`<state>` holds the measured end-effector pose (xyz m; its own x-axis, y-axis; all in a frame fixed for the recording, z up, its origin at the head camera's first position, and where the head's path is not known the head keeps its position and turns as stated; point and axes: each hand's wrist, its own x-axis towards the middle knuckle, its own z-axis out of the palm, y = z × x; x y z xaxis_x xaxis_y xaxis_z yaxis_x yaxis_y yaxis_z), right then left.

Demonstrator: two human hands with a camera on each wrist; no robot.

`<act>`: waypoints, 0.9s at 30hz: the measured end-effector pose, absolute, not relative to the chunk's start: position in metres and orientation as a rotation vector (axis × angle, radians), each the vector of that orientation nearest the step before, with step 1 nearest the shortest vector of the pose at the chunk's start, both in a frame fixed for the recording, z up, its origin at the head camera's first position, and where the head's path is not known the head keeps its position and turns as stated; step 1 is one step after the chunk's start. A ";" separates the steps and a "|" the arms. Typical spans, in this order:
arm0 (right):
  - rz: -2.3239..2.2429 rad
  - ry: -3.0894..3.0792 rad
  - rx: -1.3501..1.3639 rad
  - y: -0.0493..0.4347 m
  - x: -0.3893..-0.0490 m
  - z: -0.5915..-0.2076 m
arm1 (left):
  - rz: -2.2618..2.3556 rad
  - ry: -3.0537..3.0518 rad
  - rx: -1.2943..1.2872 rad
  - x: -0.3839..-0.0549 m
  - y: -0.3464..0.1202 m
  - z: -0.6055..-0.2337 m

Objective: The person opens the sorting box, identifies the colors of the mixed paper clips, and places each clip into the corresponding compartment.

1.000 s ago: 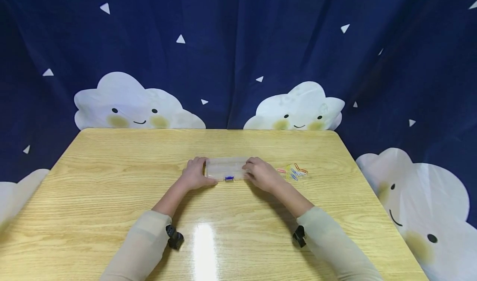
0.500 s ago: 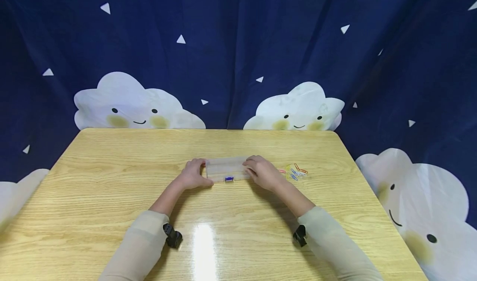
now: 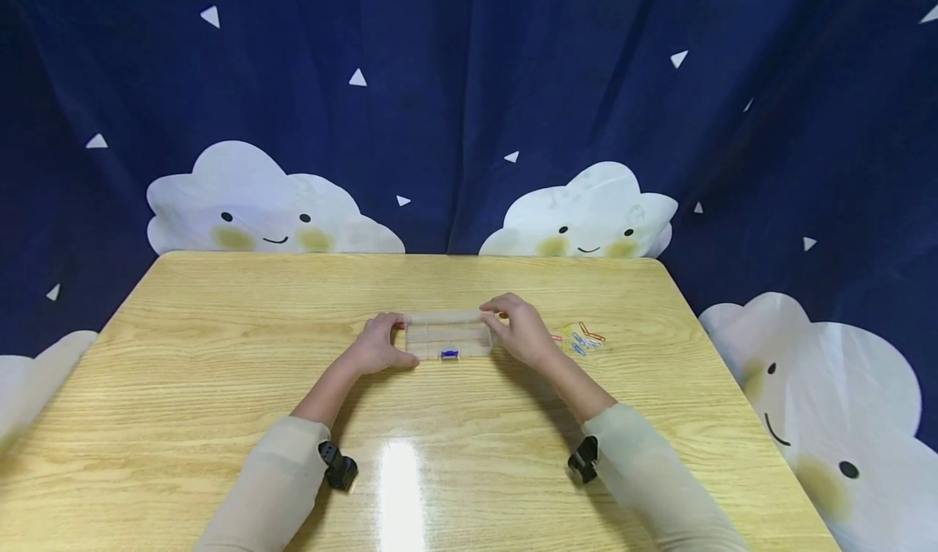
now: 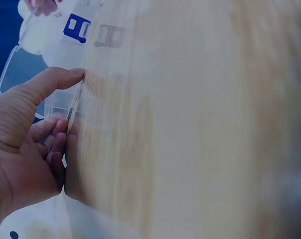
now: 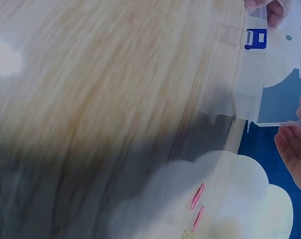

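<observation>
A clear plastic compartment box point(image 3: 432, 348) with a blue latch point(image 3: 449, 354) on its near side lies on the table. My left hand point(image 3: 376, 346) grips its left end, thumb by the near corner and fingers bent against the end wall in the left wrist view. At the far right corner, my right hand point(image 3: 526, 332) pinches the edge of the raised transparent lid point(image 5: 280, 102). The lid stands tilted up from the box in both wrist views. Several coloured paper clips point(image 3: 582, 340) lie to the right of my right hand.
The wooden table point(image 3: 242, 332) reaches back to a dark blue curtain point(image 3: 432, 88) with white clouds. Light glares off the tabletop near the front. Dark wrist cameras point(image 3: 339, 466) sit at both cuffs.
My right hand has moved slightly away from me, raising the lid; the box's compartments now show more plainly. The left hand shifted slightly left at first, then stayed by the left end.
</observation>
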<state>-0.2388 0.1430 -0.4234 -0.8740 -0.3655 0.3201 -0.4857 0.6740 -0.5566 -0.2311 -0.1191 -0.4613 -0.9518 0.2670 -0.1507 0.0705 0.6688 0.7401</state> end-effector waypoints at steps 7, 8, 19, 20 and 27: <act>1.253 -2.661 0.482 0.139 -0.243 -0.426 | 1.205 2.618 0.280 -0.230 -0.120 -0.461; 1.302 -2.654 0.439 0.139 -0.244 -0.427 | 1.212 2.615 0.282 -0.230 -0.120 -0.461; 1.654 -2.540 0.095 0.132 -0.253 -0.428 | 1.245 2.598 0.264 -0.230 -0.121 -0.462; 1.668 -2.525 0.074 0.131 -0.254 -0.428 | 1.245 2.598 0.261 -0.229 -0.121 -0.462; 1.816 -2.436 -0.027 0.129 -0.259 -0.433 | 1.240 2.596 0.285 -0.229 -0.122 -0.463</act>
<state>-0.2591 0.1285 -0.4331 -0.9945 0.0760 0.0720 -0.0473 0.2876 -0.9566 -0.2289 -0.1218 -0.4625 -0.9497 0.2805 -0.1390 0.0681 0.6186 0.7827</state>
